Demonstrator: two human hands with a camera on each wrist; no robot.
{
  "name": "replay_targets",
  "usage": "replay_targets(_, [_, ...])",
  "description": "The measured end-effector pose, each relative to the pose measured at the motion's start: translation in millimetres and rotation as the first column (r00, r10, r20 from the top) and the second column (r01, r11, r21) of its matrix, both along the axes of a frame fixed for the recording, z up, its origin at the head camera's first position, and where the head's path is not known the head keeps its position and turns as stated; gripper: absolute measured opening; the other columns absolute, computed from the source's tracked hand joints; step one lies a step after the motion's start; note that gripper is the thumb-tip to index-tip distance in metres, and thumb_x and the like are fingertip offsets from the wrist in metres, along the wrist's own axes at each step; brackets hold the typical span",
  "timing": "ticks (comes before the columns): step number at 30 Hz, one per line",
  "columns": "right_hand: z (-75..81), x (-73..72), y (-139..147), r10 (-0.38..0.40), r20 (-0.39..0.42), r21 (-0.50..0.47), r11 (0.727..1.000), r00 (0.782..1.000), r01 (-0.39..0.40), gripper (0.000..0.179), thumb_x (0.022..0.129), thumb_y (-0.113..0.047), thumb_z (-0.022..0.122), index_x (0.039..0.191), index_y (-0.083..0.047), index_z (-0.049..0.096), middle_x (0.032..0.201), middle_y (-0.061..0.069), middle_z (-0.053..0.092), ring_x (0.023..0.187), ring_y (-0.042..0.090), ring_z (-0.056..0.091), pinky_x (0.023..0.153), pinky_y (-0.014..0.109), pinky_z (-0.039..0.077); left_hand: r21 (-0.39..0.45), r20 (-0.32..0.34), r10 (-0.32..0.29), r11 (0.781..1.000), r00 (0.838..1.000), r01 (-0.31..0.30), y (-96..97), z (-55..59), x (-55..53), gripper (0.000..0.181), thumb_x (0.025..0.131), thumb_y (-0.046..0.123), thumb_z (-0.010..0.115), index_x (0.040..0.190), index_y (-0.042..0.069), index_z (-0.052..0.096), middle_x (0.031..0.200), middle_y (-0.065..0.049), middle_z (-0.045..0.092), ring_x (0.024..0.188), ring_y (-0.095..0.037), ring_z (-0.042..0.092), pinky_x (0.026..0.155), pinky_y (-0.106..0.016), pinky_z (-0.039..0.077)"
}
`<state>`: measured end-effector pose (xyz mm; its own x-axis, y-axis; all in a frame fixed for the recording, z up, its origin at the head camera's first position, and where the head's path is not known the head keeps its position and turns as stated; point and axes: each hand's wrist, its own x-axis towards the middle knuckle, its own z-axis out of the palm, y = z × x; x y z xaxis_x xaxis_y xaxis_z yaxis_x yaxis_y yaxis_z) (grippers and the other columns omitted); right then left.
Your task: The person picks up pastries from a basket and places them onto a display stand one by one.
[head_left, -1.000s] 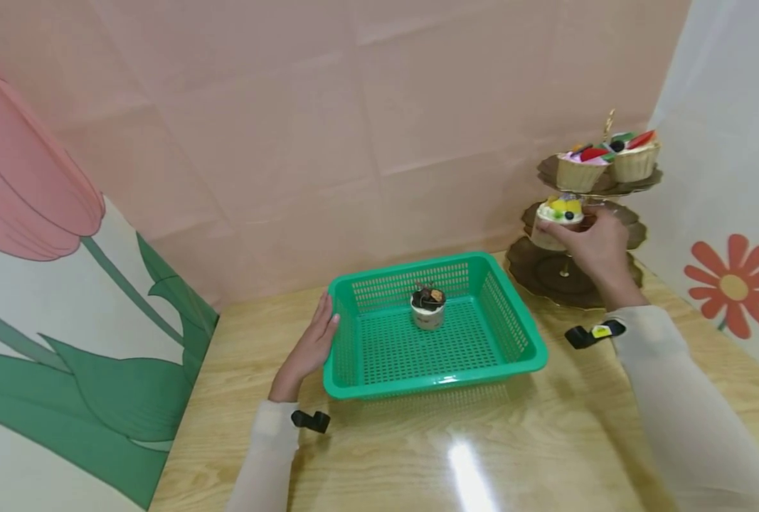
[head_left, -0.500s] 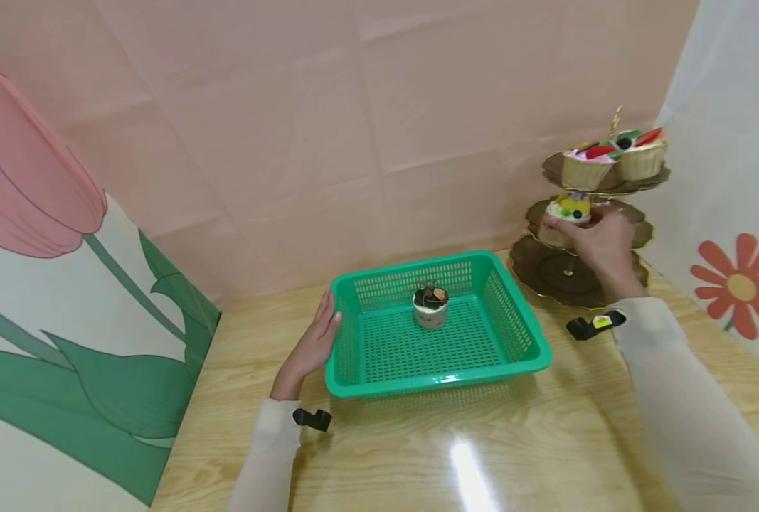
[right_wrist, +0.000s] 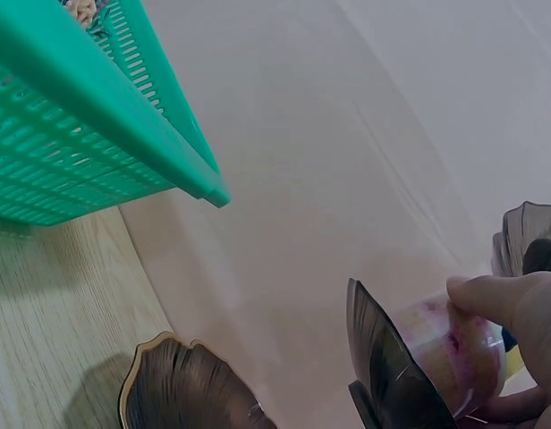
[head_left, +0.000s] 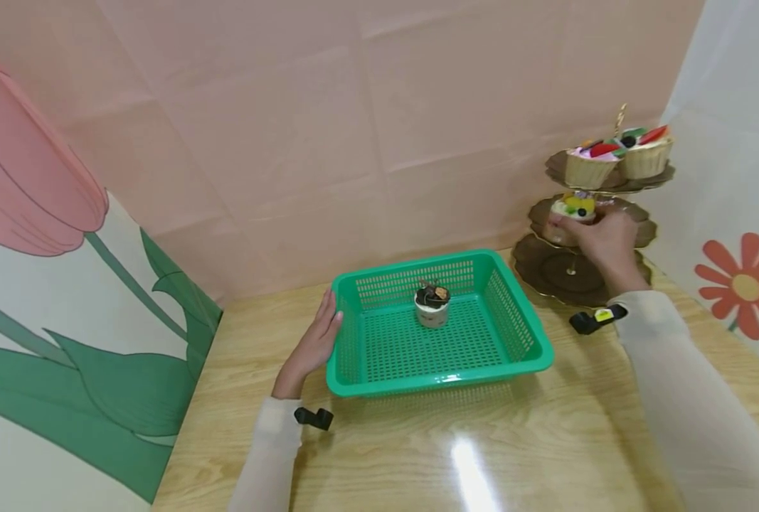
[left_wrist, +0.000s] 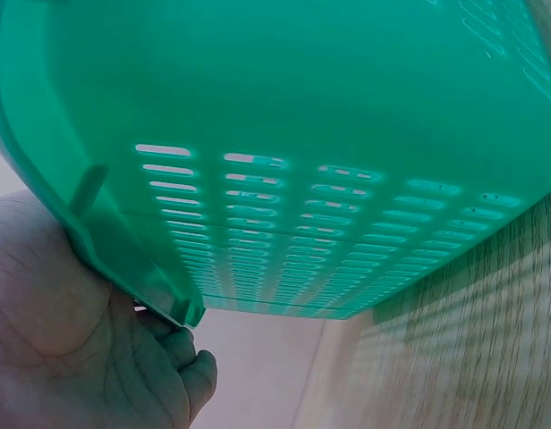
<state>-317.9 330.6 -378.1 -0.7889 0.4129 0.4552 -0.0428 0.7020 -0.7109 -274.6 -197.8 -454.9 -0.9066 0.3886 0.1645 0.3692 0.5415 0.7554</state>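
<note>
Head view: high, near side, facing far and down. Left wrist: low, close at left end of green basket [head_left: 405, 386]. Right wrist: close by tiered stand [head_left: 545, 270], facing far. Basket in all three.

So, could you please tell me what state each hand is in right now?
Left hand: open, resting against the green basket.
Right hand: holding the fruit-topped cup.

The basket [head_left: 430, 352] sits left — tiered stand [head_left: 548, 274] right.
</note>
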Motion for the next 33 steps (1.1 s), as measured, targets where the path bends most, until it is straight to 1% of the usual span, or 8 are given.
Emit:
replay_targets(5, [0.0, -2.1, 2, 0.01, -0.01, 0.006, 1.0, 1.0, -0.01, 0.066, 0.083, -0.047, 0.082, 0.113, 0.01, 0.068, 0.106, 0.029, 0.066, 0.089, 0.026, 0.054, 0.065, 0.024, 0.038, -0.006, -0.014, -0.004, 1.0, 1.0, 0.003, 0.7, -0.5, -0.4, 0.059, 0.114, 0.026, 0.027, 0.162, 0.002, 0.0, 0.169, -0.006, -0.011, 0.156, -0.03, -0.006, 0.123, -0.053, 0.005])
replay_targets(12, [1.0, -0.5, 5, 0.03, 0.019, 0.014, 0.999, 0.999, -0.031, 0.067, 0.084, -0.048, 0.081, 0.113, 0.01, 0.067, 0.104, 0.027, 0.065, 0.09, 0.029, 0.054, 0.066, 0.026, 0.038, -0.013, -0.01, 0.0, 1.0, 1.0, 0.0, 1.2, -0.4, -0.1, 0.059, 0.114, 0.027, 0.027, 0.162, 0.002, 0.001, 0.17, -0.005, -0.01, 0.156, -0.03, -0.005, 0.123, -0.052, 0.006])
replay_targets(19, [3.0, 7.1, 5, 0.045, 0.011, 0.027, 0.999, 0.999, -0.046, 0.068, 0.082, -0.048, 0.083, 0.113, 0.01, 0.065, 0.09, 0.017, 0.066, 0.068, 0.001, 0.051, 0.055, 0.017, 0.038, -0.006, -0.008, -0.001, 1.0, 1.0, 0.001, 1.1, -0.2, 0.4, 0.059, 0.114, 0.026, 0.027, 0.162, 0.003, 0.001, 0.17, -0.005, -0.011, 0.156, -0.03, -0.006, 0.123, -0.053, 0.006])
replay_targets(21, [2.9, 11.2, 4, 0.04, -0.001, 0.041, 0.998, 0.999, -0.04, 0.067, 0.082, -0.046, 0.083, 0.115, 0.009, 0.063, 0.087, 0.019, 0.068, 0.062, -0.003, 0.05, 0.053, 0.018, 0.037, -0.004, -0.005, -0.004, 1.0, 1.0, 0.004, 1.2, 0.1, 0.5, 0.06, 0.114, 0.027, 0.027, 0.162, 0.003, 0.0, 0.17, -0.004, -0.011, 0.156, -0.03, -0.006, 0.123, -0.053, 0.006])
replay_targets(24, [1.3, 18.8, -2, 0.028, -0.032, 0.071, 0.997, 0.999, -0.026, 0.068, 0.083, -0.041, 0.084, 0.119, 0.011, 0.059, 0.096, 0.025, 0.066, 0.074, 0.012, 0.056, 0.062, 0.026, 0.037, -0.007, -0.005, -0.001, 1.0, 1.0, 0.001, 0.9, 0.1, 0.4, 0.06, 0.114, 0.028, 0.027, 0.162, 0.003, -0.001, 0.17, -0.005, -0.011, 0.156, -0.032, -0.006, 0.123, -0.054, 0.006])
replay_targets(28, [-0.7, 30.4, -12, 0.039, -0.07, 0.095, 0.995, 0.997, -0.032, 0.07, 0.084, -0.033, 0.084, 0.127, 0.013, 0.055, 0.111, 0.032, 0.06, 0.097, 0.042, 0.054, 0.075, 0.05, 0.039, -0.01, -0.008, -0.003, 1.0, 1.0, 0.003, 0.2, 0.0, -0.1, 0.061, 0.114, 0.029, 0.027, 0.162, 0.002, -0.001, 0.17, -0.006, -0.011, 0.155, -0.034, -0.005, 0.122, -0.056, 0.007])
replay_targets(30, [-1.0, 36.6, -18, 0.056, -0.083, 0.097, 0.994, 0.995, -0.048, 0.073, 0.083, -0.029, 0.085, 0.133, 0.011, 0.051, 0.118, 0.035, 0.057, 0.107, 0.05, 0.052, 0.083, 0.062, 0.038, -0.006, -0.008, -0.008, 1.0, 1.0, 0.008, 0.3, 0.7, 0.3, 0.061, 0.114, 0.029, 0.027, 0.162, 0.002, -0.001, 0.17, -0.006, -0.011, 0.156, -0.034, -0.005, 0.122, -0.056, 0.007])
replay_targets(33, [-0.4, 45.9, -27, 0.092, -0.098, 0.097, 0.992, 0.991, -0.082, 0.078, 0.083, -0.022, 0.085, 0.142, 0.008, 0.044, 0.127, 0.036, 0.053, 0.119, 0.054, 0.048, 0.095, 0.069, 0.036, -0.003, 0.002, -0.005, 1.0, 1.0, 0.005, 0.4, 1.9, 1.7, 0.061, 0.114, 0.031, 0.026, 0.162, 0.003, 0.0, 0.169, -0.005, -0.012, 0.156, -0.03, -0.006, 0.123, -0.054, 0.007])
